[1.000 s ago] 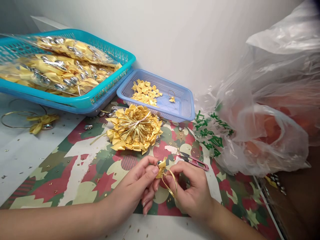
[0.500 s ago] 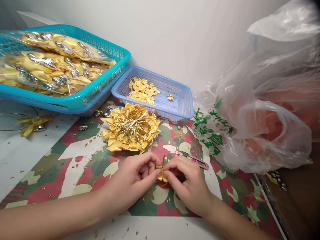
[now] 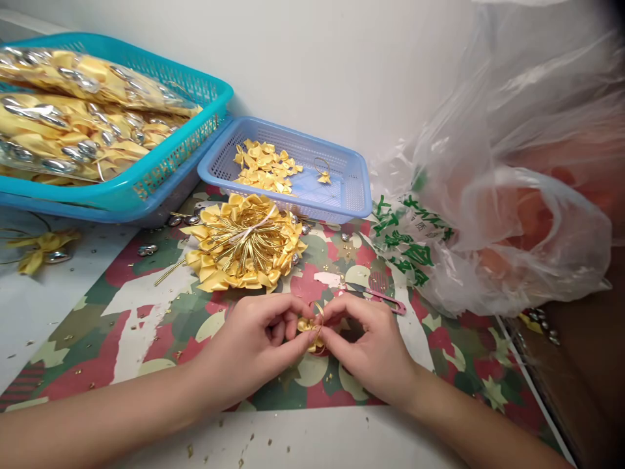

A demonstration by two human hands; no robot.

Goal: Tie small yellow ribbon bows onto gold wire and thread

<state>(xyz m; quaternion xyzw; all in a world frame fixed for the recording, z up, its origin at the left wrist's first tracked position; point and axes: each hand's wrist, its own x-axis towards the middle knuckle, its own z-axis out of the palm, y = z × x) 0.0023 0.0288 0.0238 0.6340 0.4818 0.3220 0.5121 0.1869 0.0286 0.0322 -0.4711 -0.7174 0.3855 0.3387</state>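
Observation:
Between my two hands, low over the patterned paper, is a small gold ribbon bow point(image 3: 307, 331) with a looped gold cord point(image 3: 319, 314). My left hand point(image 3: 266, 332) pinches the bow between thumb and forefinger. The fingertips of my right hand point(image 3: 366, 339) are closed on the cord, right against the bow. My fingers cover part of the bow. Just beyond them lies a round bundle of gold bows point(image 3: 249, 244), their cords tied together at the middle. A pair of pink-handled thread snips point(image 3: 378, 298) lies behind my right hand.
A blue basket point(image 3: 342, 203) with loose bows stands by the wall. A turquoise basket point(image 3: 161, 185) at left holds clear bags of bows and silver beads. Plastic bags point(image 3: 527, 247) bulge at right. A bow with a silver bead point(image 3: 43, 251) lies at far left.
My hands have come together around the bow, and my right fingers have shifted from holding the cord loop out to the side to pinching it close against the bow. The view has turned slightly right.

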